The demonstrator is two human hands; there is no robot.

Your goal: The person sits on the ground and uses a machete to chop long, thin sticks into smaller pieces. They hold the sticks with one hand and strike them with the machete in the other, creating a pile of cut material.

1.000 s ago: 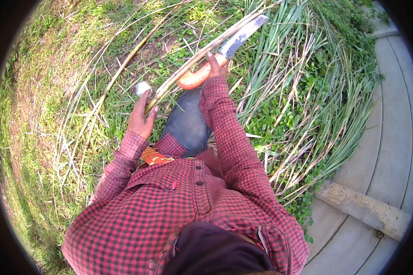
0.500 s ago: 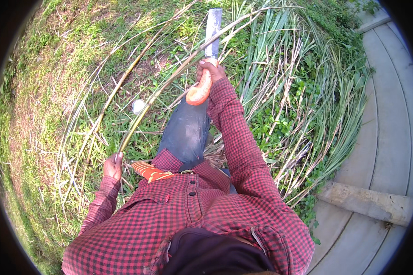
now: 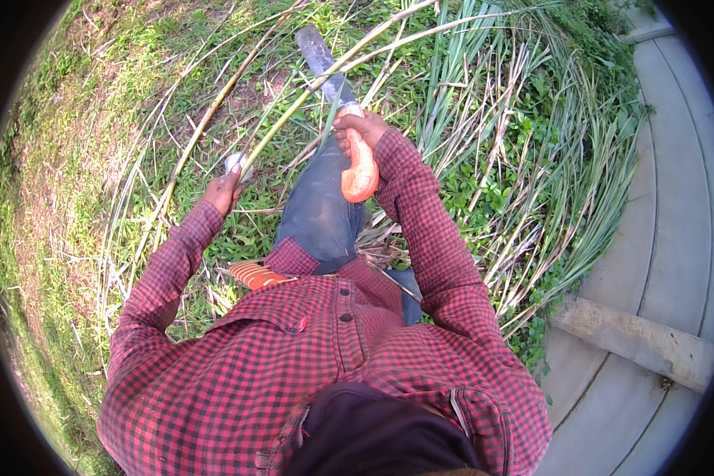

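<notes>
My right hand (image 3: pixel 362 129) is wrapped round the orange curved handle of a machete (image 3: pixel 361 170), above my dark-trousered leg. The broad grey blade (image 3: pixel 317 54) points away and to the left. Across the blade runs a long green-yellow stalk (image 3: pixel 282 119); I cannot tell whether the two touch. At the stalk's near end, my left hand (image 3: pixel 224 192) is closed on it. A small white round thing (image 3: pixel 236 162) shows on the ground just beyond the left fingers.
Cut long green leaves and dry stalks (image 3: pixel 523 182) lie heaped on the right. More long stalks (image 3: pixel 202 123) lie on the grass at left. Pale concrete slabs (image 3: pixel 674 174) with a crossing beam (image 3: pixel 635 337) border the right side. An orange striped item (image 3: pixel 254 274) is at my waist.
My left hand has moved forward and slightly right with the stalk. The machete's blade has swung leftward, and its handle end has shifted a little right and nearer.
</notes>
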